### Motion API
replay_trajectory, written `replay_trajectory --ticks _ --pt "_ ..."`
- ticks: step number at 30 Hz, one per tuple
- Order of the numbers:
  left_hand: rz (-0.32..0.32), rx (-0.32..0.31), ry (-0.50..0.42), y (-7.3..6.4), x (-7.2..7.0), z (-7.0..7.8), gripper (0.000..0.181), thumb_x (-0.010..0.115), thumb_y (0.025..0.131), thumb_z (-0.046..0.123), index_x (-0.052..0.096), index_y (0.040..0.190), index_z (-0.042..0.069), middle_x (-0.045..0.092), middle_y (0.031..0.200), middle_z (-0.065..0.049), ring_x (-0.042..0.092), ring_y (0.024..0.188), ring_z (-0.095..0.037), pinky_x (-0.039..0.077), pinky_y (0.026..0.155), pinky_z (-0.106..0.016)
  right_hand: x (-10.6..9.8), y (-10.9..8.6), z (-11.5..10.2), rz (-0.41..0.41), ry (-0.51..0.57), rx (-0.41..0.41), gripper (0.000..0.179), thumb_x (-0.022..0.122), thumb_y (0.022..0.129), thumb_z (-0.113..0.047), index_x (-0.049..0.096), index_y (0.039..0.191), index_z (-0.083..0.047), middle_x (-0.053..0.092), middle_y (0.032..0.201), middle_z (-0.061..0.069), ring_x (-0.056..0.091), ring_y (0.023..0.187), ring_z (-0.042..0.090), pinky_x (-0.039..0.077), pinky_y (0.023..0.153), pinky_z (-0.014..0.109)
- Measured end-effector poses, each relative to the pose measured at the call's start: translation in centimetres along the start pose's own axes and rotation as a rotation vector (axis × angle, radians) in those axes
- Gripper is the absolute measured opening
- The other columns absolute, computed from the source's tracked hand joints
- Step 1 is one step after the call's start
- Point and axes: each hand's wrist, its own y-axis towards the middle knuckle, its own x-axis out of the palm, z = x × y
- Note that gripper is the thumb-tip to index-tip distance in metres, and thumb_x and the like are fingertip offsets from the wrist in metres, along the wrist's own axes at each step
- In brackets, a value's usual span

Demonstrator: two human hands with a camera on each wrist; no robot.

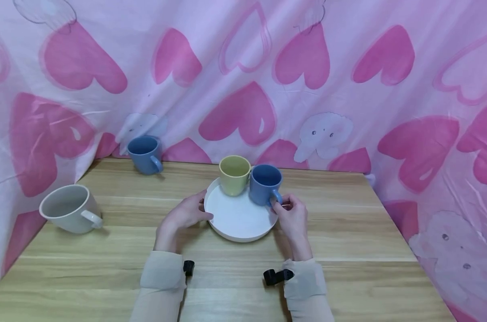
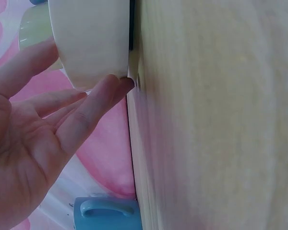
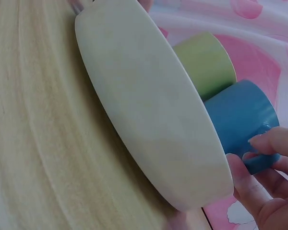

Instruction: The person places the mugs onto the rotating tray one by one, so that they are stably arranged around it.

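A round white plate (image 1: 239,226) with a raised rim sits in front of me, in the middle of the table. My left hand (image 1: 185,212) holds its left edge, thumb over the rim and fingertips low on the outer wall in the left wrist view. On the plate's far side stand a yellow-green mug (image 1: 234,179) and, just right of it, a blue mug (image 1: 263,185), both upright. Thumb and fingers of my right hand (image 1: 292,219) pinch the blue mug's handle (image 3: 261,163). In the right wrist view, the plate's wall (image 3: 149,105) hides the mugs' bases.
Another blue mug (image 1: 144,156) stands at the table's back left, its handle to the right. A wide off-white cup (image 1: 72,210) is near the left edge. Behind the wooden table (image 1: 227,286) hangs a pink heart-patterned cloth (image 1: 239,53), which also runs along both sides.
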Motion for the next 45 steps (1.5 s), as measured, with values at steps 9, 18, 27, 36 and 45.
replay_trajectory --ticks 9,18,27,36,45 --pt "0.019 0.039 0.002 0.0 -0.1 0.2 0.073 0.072 0.087 0.005 0.034 0.150 0.002 0.046 0.144 -0.020 0.042 0.132 -0.035 0.031 0.110 -0.051 0.1 0.2 -0.3 -0.012 -0.046 -0.010 0.014 0.071 0.090 -0.008 0.064 0.100 -0.001 0.062 0.098 0.013 0.061 0.088 0.023 0.057 0.072 0.026" --pt "0.012 0.019 -0.004 -0.4 -0.2 0.1 0.070 0.071 0.088 0.005 0.036 0.149 0.003 0.047 0.144 -0.019 0.041 0.133 -0.035 0.030 0.110 -0.052 -0.1 0.0 -0.1 -0.011 -0.056 -0.042 0.027 0.070 0.090 -0.010 0.065 0.116 -0.003 0.065 0.111 0.012 0.062 0.094 0.025 0.052 0.078 0.028" --pt "-0.035 0.050 -0.006 -0.3 -0.3 0.2 0.066 0.070 0.089 0.009 0.038 0.146 -0.002 0.053 0.135 -0.024 0.047 0.126 -0.039 0.039 0.104 -0.051 -1.4 0.1 0.0 0.004 -0.045 -0.066 0.030 0.067 0.091 -0.008 0.063 0.120 -0.004 0.064 0.120 0.013 0.060 0.106 0.028 0.050 0.089 0.039" --pt "-0.061 -0.005 0.008 -0.8 -0.9 0.5 0.068 0.070 0.091 0.016 0.036 0.148 -0.001 0.054 0.133 -0.024 0.051 0.122 -0.038 0.042 0.101 -0.051 -2.9 0.5 1.0 -0.106 -0.074 0.061 0.037 0.064 0.096 -0.024 0.056 0.130 -0.011 0.057 0.124 0.011 0.058 0.108 0.028 0.052 0.087 0.041" --pt "-0.026 -0.096 0.022 -2.8 -2.8 0.1 0.071 0.062 0.097 0.028 0.028 0.151 -0.002 0.043 0.142 -0.030 0.066 0.099 -0.030 0.043 0.099 -0.051 -2.1 0.8 2.2 -0.241 -0.025 0.113 0.041 0.058 0.099 -0.021 0.048 0.137 -0.009 0.056 0.123 0.019 0.063 0.095 0.029 0.058 0.071 0.037"
